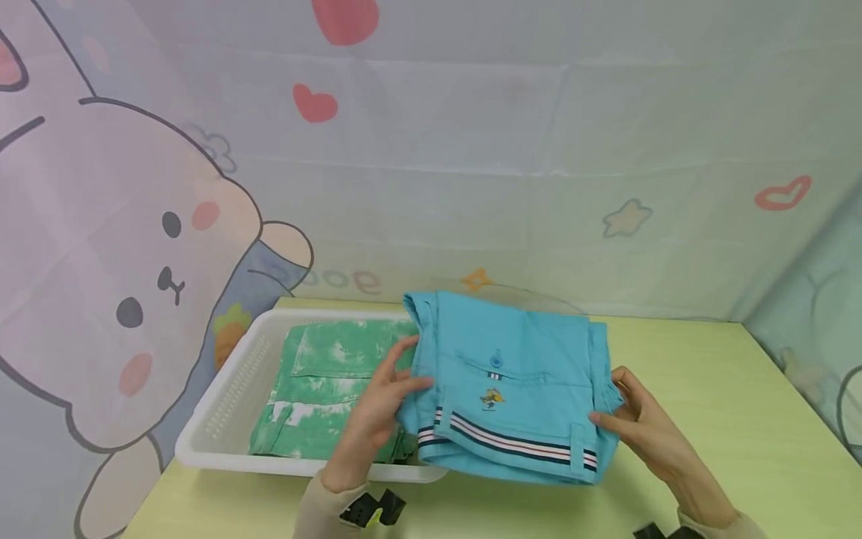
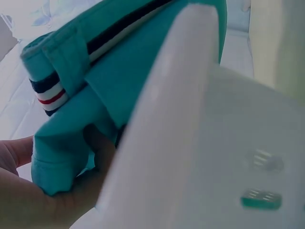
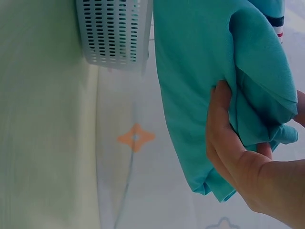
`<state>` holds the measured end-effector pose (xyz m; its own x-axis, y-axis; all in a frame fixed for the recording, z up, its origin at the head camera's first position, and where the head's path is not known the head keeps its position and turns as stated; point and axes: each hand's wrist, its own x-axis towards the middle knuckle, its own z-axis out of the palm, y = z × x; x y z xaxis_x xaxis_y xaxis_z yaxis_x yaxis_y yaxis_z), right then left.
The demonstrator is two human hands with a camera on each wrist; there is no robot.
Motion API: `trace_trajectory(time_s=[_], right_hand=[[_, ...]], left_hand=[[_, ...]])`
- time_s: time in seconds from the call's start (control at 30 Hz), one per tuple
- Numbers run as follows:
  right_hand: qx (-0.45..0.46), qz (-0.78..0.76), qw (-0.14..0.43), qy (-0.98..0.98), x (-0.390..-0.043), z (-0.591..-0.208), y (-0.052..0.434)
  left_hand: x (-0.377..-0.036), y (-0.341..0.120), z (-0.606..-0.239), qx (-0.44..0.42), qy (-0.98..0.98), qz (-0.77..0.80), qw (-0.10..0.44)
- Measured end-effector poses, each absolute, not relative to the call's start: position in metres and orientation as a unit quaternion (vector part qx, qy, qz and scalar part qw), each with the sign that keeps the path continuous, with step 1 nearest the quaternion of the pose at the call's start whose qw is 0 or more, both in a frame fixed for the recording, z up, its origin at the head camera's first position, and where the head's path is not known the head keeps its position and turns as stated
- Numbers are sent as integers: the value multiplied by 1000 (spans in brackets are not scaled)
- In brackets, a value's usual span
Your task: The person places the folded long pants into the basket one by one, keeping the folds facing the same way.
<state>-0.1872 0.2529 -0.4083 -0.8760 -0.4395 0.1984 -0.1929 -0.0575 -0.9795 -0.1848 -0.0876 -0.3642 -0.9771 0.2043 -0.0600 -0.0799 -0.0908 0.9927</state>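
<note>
Crosswise, both hands' grips pinch the folded blue shorts (image 1: 508, 385), waistband nearest.

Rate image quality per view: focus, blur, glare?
Head view: sharp, even soft light, no glare; blue shorts and white basket clear. Left wrist view: basket rim fills the frame, washed out and blurred. Right wrist view: shorts crisp, table soft.
</note>
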Motion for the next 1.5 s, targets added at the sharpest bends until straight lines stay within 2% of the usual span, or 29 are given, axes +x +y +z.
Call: trace_trajectory(time_s=[0.37, 0.93, 1.5], right_hand=[[-223, -679, 66, 697, -193, -402, 239], [-238, -682, 87, 686, -202, -400, 224], [-241, -680, 77, 688, -202, -400, 202]], left_hand=[[-186, -103, -358, 45, 671, 733, 108], [-185, -122, -352, 47, 686, 719, 99], [-188, -147, -355, 47, 684, 719, 110]])
